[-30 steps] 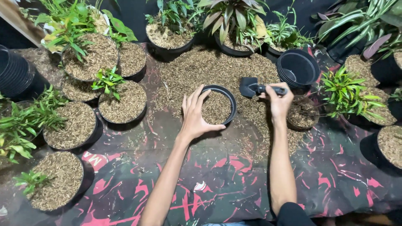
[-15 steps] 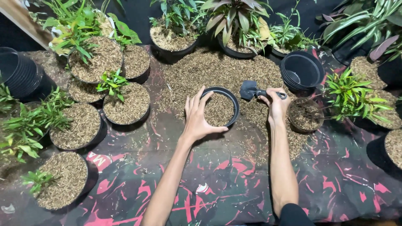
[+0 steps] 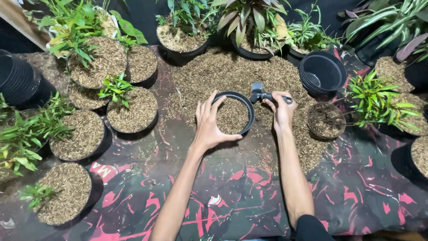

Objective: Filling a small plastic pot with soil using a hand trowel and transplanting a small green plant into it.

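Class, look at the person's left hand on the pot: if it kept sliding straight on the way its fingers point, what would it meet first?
The left hand already grips the black pot. Its fingers point away from the person, so beyond the rim it would probably meet the loose husk heap first, though depth is unclear.

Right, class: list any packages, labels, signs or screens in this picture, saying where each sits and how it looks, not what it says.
Printed ground sheet: spread under the pots, dark with red and white markings, partly buried under loose husk.
No packages, labels or screens show.
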